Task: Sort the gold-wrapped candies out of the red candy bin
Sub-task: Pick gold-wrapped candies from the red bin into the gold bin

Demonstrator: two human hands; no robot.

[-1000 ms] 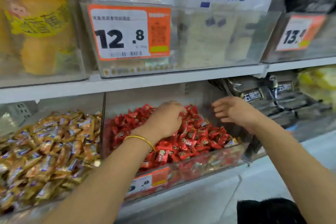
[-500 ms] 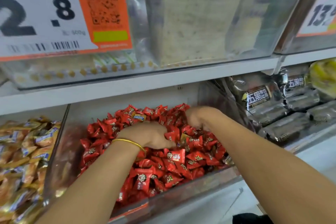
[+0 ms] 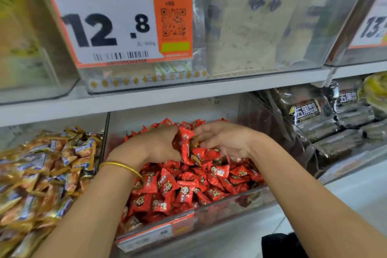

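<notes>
Shop shelving, two tiers, clear plastic bins along each.

Item 1: red candy bin (image 3: 211, 208), centre to 6 o'clock, heaped with red candies (image 3: 182, 190) printed with a round gold-and-black emblem.

Item 2: left hand (image 3: 156, 145), centre, fingers curled round a clutch of red candies lifted off the heap. Gold bangle (image 3: 122, 166) on the wrist.

Item 3: right hand (image 3: 227, 140), just at 3 o'clock of the left, fingers bent, tips touching the same clutch. Whether they pinch anything cannot be told; motion blur smears the contact.

Item 4: gold-wrapped candies. One brownish-gold wrapper (image 3: 195, 143) shows between the two hands, seemingly a stray; the proper stock fills the neighbouring bin (image 3: 46, 172) at 9 o'clock.

Handling note: the step is likely picking the stray out of the lifted handful. Best done by spreading the clutch over the bin so reds drop back in, taking the gold piece by a twisted end, then carrying it across the divider towards 9 o'clock.

Writing: price label (image 3: 104, 27) at 11 o'clock reads "12.8" with "500g", barcode and QR code on orange. Second tag (image 3: 373, 25) at 2 o'clock begins "13.". Dark packs (image 3: 306, 111) at 3 o'clock carry "五黑". Other lettering is too blurred to read.
</notes>
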